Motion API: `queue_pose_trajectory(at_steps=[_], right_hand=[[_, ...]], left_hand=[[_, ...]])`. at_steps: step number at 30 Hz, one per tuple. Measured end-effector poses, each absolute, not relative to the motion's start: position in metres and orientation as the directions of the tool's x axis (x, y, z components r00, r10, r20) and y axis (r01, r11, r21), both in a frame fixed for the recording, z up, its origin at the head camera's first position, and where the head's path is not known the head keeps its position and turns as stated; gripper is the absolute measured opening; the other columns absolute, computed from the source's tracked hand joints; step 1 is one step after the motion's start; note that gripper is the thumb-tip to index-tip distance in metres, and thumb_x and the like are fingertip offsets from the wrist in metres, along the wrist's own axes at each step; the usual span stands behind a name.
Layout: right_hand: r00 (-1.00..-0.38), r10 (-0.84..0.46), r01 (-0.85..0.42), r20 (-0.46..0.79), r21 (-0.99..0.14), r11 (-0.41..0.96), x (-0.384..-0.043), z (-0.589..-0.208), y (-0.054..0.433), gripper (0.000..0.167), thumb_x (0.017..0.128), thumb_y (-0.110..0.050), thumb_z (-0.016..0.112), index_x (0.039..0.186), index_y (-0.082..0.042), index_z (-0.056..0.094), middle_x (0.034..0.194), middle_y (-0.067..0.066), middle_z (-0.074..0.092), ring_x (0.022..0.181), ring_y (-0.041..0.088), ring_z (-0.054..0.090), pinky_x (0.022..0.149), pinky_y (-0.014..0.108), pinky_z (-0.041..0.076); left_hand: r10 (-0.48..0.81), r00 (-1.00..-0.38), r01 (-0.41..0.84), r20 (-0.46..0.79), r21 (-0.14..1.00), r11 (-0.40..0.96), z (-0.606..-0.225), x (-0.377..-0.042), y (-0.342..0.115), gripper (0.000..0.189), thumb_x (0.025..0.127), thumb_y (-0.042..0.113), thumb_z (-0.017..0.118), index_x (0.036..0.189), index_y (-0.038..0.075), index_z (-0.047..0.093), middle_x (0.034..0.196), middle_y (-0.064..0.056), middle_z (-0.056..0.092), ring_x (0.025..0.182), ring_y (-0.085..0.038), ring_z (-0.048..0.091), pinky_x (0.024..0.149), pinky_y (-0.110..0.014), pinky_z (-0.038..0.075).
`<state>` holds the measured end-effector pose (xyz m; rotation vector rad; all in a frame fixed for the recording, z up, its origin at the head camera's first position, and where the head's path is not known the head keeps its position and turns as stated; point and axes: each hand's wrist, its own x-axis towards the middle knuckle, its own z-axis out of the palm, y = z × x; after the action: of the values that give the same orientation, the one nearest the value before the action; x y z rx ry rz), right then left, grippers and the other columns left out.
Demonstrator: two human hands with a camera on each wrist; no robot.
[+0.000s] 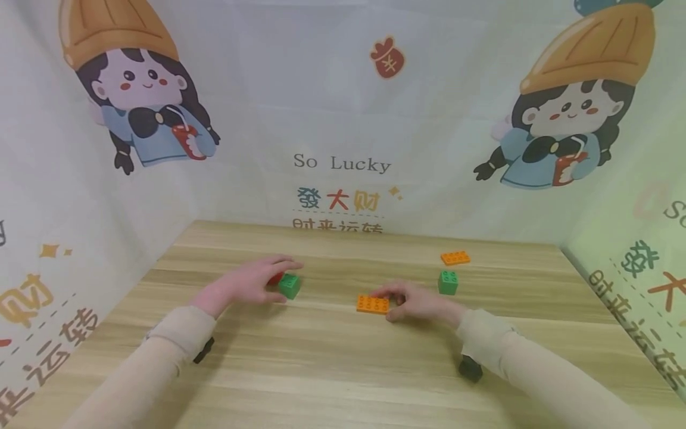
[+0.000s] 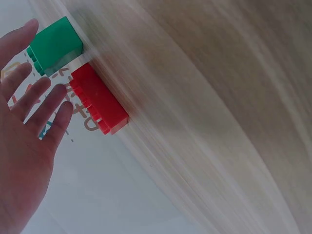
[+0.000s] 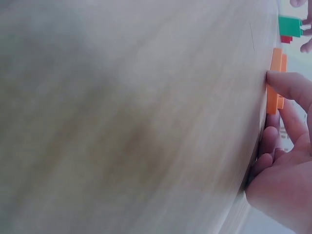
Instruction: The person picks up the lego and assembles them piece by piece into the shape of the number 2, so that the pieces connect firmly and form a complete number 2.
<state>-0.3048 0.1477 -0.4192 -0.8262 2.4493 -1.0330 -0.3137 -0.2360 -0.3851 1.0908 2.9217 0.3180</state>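
My left hand (image 1: 255, 281) hovers with spread, relaxed fingers around a green toy building block (image 1: 289, 286). Beside that block a red block (image 1: 276, 278) shows only partly in the head view, behind the fingers; the left wrist view has the whole long red block (image 2: 100, 99) standing on the table with its studs toward the fingers. Nothing is gripped by this hand. On the right, my hand (image 1: 418, 301) pinches the right end of a flat orange eight-stud block (image 1: 372, 304) between thumb and fingers, low over the tabletop.
Past my right hand, a second green block (image 1: 448, 282) stands on the wooden table (image 1: 321, 369). A second flat orange block (image 1: 455, 257) lies behind it, toward the back edge. Printed cloth (image 1: 257, 119) hangs along the back and sides.
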Motion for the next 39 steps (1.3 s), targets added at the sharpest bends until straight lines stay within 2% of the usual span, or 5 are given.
queue_pose_trajectory(at_steps=[8,19,28,35,39], right_hand=[[-0.767,-0.636,-0.366,-0.087,-0.754,0.545,-0.299,-0.422,0.146,0.052,0.084,-0.010,0.072,0.135,-0.010,0.060,0.120,0.012,0.062,0.084,0.016,0.042,0.073,0.023,0.035],[-0.782,-0.613,-0.352,-0.115,-0.729,0.586,-0.293,-0.418,0.146,0.055,0.083,-0.019,0.075,0.136,-0.016,0.060,0.118,0.007,0.059,0.088,0.017,0.042,0.075,0.026,0.036],[-0.768,-0.633,-0.365,-0.096,-0.746,0.556,-0.292,-0.419,0.146,0.052,0.084,-0.017,0.074,0.134,-0.011,0.061,0.121,0.011,0.060,0.090,0.018,0.043,0.075,0.024,0.035],[-0.764,-0.637,-0.352,-0.104,-0.761,0.545,-0.290,-0.419,0.146,0.051,0.085,-0.017,0.073,0.135,-0.014,0.061,0.131,0.012,0.059,0.090,0.018,0.042,0.074,0.025,0.034],[-0.762,-0.640,-0.354,-0.097,-0.765,0.538,-0.286,-0.421,0.147,0.050,0.084,-0.015,0.074,0.133,-0.014,0.062,0.124,0.010,0.061,0.084,0.016,0.042,0.070,0.023,0.035]], left_hand=[[0.648,-0.754,0.652,0.102,0.236,0.721,-0.389,-0.313,-0.237,0.072,0.081,0.024,0.079,0.145,0.012,0.048,0.144,-0.018,0.051,0.127,-0.039,0.054,0.106,-0.057,0.046],[0.663,-0.744,0.653,0.088,0.309,0.692,-0.391,-0.315,-0.232,0.058,0.085,0.016,0.076,0.137,0.006,0.054,0.130,-0.013,0.059,0.113,-0.026,0.059,0.097,-0.045,0.053],[0.660,-0.747,0.649,0.081,0.306,0.696,-0.392,-0.316,-0.229,0.050,0.086,0.016,0.074,0.133,0.007,0.058,0.125,-0.013,0.061,0.106,-0.022,0.060,0.091,-0.040,0.054],[0.674,-0.732,0.667,0.102,0.312,0.677,-0.394,-0.319,-0.226,0.045,0.086,0.009,0.072,0.129,0.006,0.060,0.114,-0.008,0.064,0.090,-0.014,0.055,0.078,-0.027,0.051],[0.666,-0.741,0.653,0.086,0.323,0.684,-0.394,-0.318,-0.223,0.043,0.087,0.009,0.071,0.129,0.007,0.061,0.113,-0.008,0.064,0.088,-0.013,0.054,0.077,-0.024,0.049]])
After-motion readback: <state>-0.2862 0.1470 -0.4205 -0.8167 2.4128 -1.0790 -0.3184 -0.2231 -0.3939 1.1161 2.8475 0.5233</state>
